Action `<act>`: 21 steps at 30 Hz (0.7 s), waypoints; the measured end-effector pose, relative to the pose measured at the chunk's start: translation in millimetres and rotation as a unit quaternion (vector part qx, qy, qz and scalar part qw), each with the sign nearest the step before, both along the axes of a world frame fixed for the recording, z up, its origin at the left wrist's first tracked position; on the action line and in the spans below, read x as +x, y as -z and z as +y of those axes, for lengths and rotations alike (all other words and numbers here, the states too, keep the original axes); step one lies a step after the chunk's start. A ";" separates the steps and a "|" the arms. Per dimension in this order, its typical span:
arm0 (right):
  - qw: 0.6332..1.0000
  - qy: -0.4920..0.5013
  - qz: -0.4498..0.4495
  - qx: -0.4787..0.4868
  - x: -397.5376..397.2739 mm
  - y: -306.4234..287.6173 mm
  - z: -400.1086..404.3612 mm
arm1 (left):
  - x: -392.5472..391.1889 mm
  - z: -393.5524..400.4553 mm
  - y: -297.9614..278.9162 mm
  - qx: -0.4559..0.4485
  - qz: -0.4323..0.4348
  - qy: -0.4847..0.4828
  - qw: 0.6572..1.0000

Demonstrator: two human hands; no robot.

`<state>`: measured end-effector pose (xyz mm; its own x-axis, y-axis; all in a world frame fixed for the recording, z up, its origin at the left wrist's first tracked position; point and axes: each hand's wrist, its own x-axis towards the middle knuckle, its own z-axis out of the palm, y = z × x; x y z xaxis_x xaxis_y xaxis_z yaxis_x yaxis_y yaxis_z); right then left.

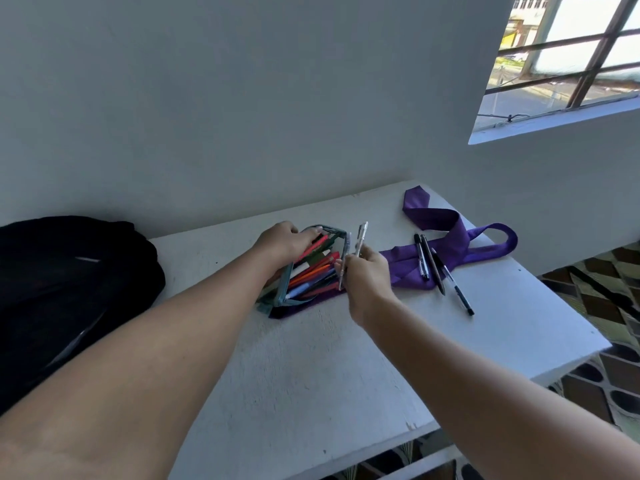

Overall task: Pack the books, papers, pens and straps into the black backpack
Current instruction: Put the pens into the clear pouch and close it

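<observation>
Clear pens (360, 239) pinched in right hand (367, 275); left hand (285, 242) grips pencil case (311, 268).

Left hand (284, 241) gripping open pencil case (309, 268) on white worktop (311, 368); right hand (367, 276) pinching clear pens (360, 239) beside purple strap (446, 237); black backpack (62, 289) at left.

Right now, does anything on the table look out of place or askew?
Mildly: three dark pens lie loose across the purple strap, which sprawls twisted, one end under the pencil case. Otherwise nothing looks spilled or damaged.
</observation>
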<state>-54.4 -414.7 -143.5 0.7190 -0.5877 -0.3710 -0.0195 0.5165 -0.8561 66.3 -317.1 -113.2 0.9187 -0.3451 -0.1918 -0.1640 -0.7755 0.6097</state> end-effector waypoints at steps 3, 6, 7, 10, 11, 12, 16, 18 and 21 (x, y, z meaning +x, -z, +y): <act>0.998 -0.038 0.022 -0.046 0.7 7.4 29.3 | -1.9 -1.7 -2.4 -0.028 0.000 -0.016 0.999; 0.990 -0.106 0.050 -0.080 5.6 8.5 46.9 | -7.1 -1.1 -7.2 -0.033 -0.008 -0.008 0.999; 0.987 -0.121 0.054 -0.085 7.1 6.3 47.6 | -9.3 -0.8 -8.7 -0.033 -0.011 0.002 0.999; 0.988 -0.120 0.063 -0.077 17.6 -2.1 36.4 | -16.4 4.9 -10.1 -0.013 -0.029 0.048 0.998; 0.990 -0.102 0.070 -0.074 24.8 -3.7 30.6 | -17.7 8.1 -9.8 -0.006 -0.032 0.062 0.998; 0.990 -0.081 0.081 -0.082 33.3 -2.9 24.3 | -18.6 11.5 -9.0 -0.005 -0.026 0.073 0.997; 0.959 -0.144 0.099 -0.223 51.1 -4.9 15.0 | -22.7 25.0 -8.4 0.002 0.012 0.121 0.993; 0.909 -0.205 0.122 -0.343 50.7 -5.0 17.2 | -23.7 30.5 -9.9 0.022 0.033 0.132 0.990; 0.816 -0.214 0.166 -0.511 44.0 -3.6 7.5 | -24.0 35.2 -10.6 0.060 0.058 0.145 0.986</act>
